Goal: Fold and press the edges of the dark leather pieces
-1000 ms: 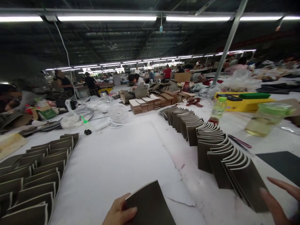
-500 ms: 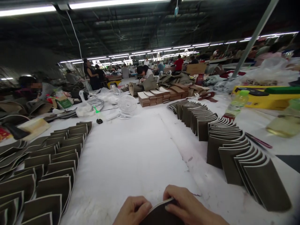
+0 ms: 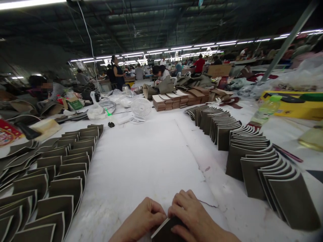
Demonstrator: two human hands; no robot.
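Both hands meet at the bottom edge of the view over a dark olive folded piece with a pale edge. My left hand curls its fingers onto the piece's left side. My right hand presses down on its top and right side. The piece rests on white paper covering the table. A fanned row of the same dark folded pieces runs along the right. More of them lie overlapped in rows on the left.
A small white fan stands mid-table, with stacks of brown and tan pieces behind it. A plastic bottle and a yellow box sit at right. Other people work at tables farther back. Bags and clutter lie at left.
The camera tilted down and shifted. My right hand came from the far right onto the dark piece, and both hands folded it down smaller near the bottom edge.
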